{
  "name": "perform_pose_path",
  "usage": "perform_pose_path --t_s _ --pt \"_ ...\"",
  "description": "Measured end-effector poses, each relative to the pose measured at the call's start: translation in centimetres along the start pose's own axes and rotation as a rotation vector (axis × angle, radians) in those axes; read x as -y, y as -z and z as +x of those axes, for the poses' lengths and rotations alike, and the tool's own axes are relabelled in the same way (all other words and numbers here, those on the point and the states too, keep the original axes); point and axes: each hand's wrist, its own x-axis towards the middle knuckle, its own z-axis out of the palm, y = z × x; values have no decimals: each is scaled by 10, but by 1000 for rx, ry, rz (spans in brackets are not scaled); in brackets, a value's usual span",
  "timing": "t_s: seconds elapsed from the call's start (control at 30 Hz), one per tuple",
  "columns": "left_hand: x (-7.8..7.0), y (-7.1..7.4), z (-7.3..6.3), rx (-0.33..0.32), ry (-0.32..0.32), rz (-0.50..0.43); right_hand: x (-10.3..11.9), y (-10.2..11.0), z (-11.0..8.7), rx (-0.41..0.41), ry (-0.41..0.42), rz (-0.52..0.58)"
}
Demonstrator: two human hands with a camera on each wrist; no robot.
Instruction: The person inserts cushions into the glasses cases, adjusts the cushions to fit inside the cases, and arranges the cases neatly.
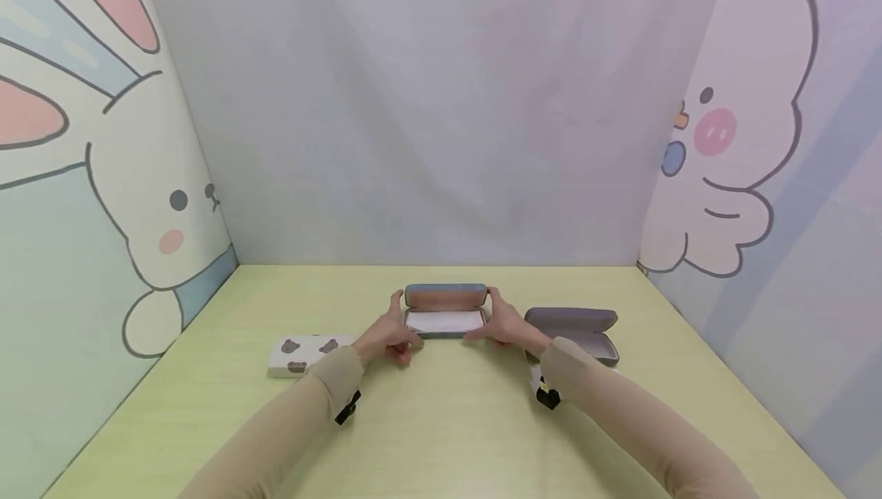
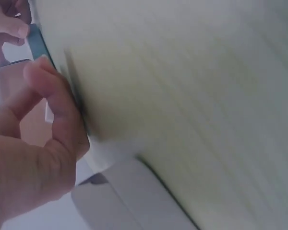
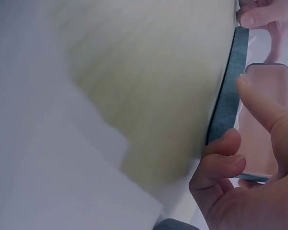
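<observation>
An open glasses case (image 1: pixel 445 298) with a blue-green outside and pinkish lining stands in the middle of the table, its lid raised at the back. White cloth or paper (image 1: pixel 444 321) lies in its base. My left hand (image 1: pixel 391 334) grips the case's left end, a finger up by the lid and another digit at the front corner. At the opposite end my right hand (image 1: pixel 508 324) holds it in much the same way. The right wrist view shows the case's blue-green front wall (image 3: pixel 229 86) beside the curled fingers; in the left wrist view the left hand covers part of the case.
A closed white case with brown bear heads (image 1: pixel 292 359) lies left, partly behind my left forearm. To the right stands a second open case (image 1: pixel 572 320), dark grey-purple, partly behind my right wrist. Printed cloth walls (image 1: pixel 441 116) enclose the yellow table (image 1: pixel 455 422) at back and sides.
</observation>
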Motion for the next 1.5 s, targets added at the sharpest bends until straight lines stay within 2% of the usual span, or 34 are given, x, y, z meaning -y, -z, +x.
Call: perform_pose_path --t_s 0.2,0.53,0.77,1.5 --pt "5 -9 4 -57 -27 -26 -3 -2 0 13 41 5" --pt "8 -13 8 -107 -107 -88 -1 -4 0 -1 37 0" --pt "6 -15 5 -138 -126 -56 -2 -5 2 0 32 4" --pt "5 -13 6 -123 -140 -43 -2 -4 4 -1 47 9"
